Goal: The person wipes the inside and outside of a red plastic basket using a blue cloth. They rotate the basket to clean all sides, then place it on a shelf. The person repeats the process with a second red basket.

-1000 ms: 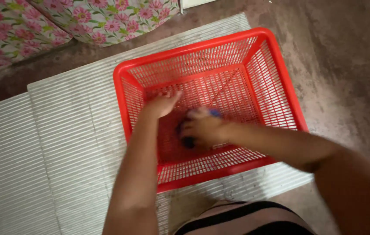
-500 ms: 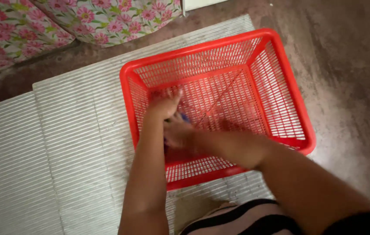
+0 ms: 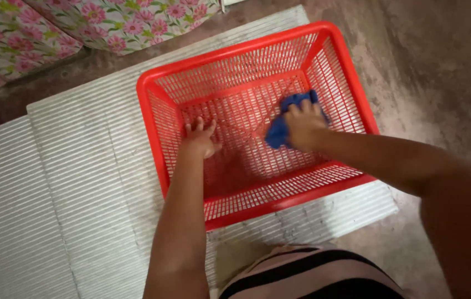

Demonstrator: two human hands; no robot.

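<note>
A blue cloth (image 3: 285, 119) lies bunched on the mesh floor of a red plastic basket (image 3: 335, 66), toward its far right corner. The right hand (image 3: 303, 125) presses down on the cloth, fingers curled over it and gripping it. The left hand (image 3: 199, 138) rests flat on the basket's floor near the left wall, fingers spread. Apart from the cloth and the two hands, the basket holds nothing. The basket stands on a white ribbed mat (image 3: 69, 166) spread over a brown floor (image 3: 440, 72). A pink flowered fabric (image 3: 36, 27) lies beyond the mat at the top left, cut off by the frame. Part of the cloth is hidden under the right hand.
</note>
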